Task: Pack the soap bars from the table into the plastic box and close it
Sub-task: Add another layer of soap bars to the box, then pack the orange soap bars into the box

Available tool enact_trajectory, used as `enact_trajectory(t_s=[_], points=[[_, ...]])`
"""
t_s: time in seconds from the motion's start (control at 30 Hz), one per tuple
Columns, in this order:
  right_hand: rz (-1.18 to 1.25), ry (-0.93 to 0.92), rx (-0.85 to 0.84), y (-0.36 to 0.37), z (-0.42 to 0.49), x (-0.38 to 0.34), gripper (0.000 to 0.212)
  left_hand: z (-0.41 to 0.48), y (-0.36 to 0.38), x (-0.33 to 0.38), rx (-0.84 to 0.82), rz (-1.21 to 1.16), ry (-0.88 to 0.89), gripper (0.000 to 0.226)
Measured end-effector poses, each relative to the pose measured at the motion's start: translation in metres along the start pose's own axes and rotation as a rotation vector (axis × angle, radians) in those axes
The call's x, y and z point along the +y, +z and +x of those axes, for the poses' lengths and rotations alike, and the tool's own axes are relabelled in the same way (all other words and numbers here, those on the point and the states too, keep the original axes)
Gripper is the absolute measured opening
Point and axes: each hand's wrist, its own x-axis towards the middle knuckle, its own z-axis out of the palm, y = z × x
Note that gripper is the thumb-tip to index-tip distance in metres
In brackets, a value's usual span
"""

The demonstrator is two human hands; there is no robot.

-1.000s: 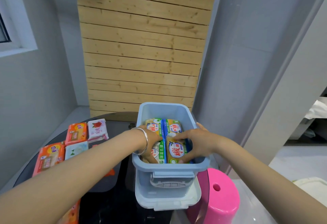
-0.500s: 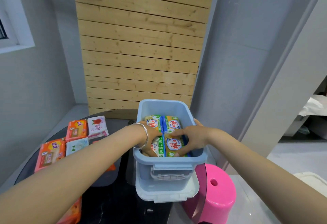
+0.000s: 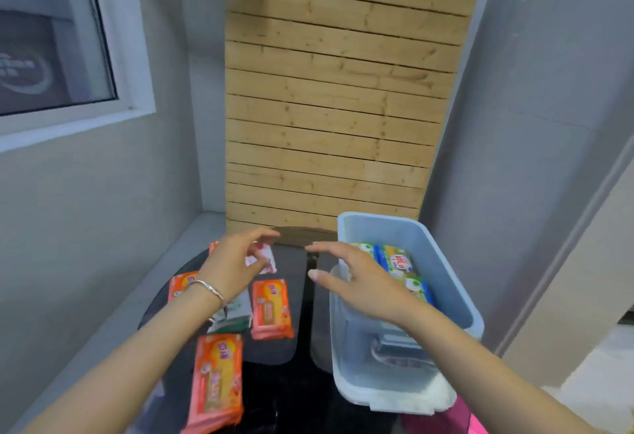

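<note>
The pale blue plastic box (image 3: pixel 442 262) stands open on the right of the dark table, on top of its lid (image 3: pixel 404 399). Green, blue and yellow soap bars (image 3: pixel 398 262) lie packed inside it. Several wrapped bars remain on the table at left: an orange one (image 3: pixel 271 310) in the middle, a long orange one (image 3: pixel 216 382) nearest me, and a white and red one (image 3: pixel 264 258) at the back. My left hand (image 3: pixel 236 269) hovers over the back bars, fingers spread, holding nothing. My right hand (image 3: pixel 360 282) hangs empty over the box's left rim.
A wooden slat panel (image 3: pixel 336 107) leans against the wall behind the round dark table (image 3: pixel 284 382). A pink stool (image 3: pixel 459 416) shows under the box's near corner. A window (image 3: pixel 51 49) is at upper left.
Both hands have come out of the box and swung left, the left hand reaching over the loose bars. The view has turned left, so the box now sits at the right.
</note>
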Motion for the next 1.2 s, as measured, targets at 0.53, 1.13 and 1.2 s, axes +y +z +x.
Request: enact_trajectory(t_s=[0.53,1.13,1.2], points=[[0.306,0.628,-0.400,0.157,0.013,-0.015,0.031,-0.100,0.007,-0.102,-0.393,0.132,-0.481,0.049],[0.318,0.727,0.137,0.145,0.056,0.027,0.079,-0.069,0.019,-0.082,0.140,-0.814,-0.526,0.051],[0.267,0.807,0.073,0.153,0.059,0.034,0.087,-0.067,0.021,-0.084,0.175,-0.809,-0.555,0.050]])
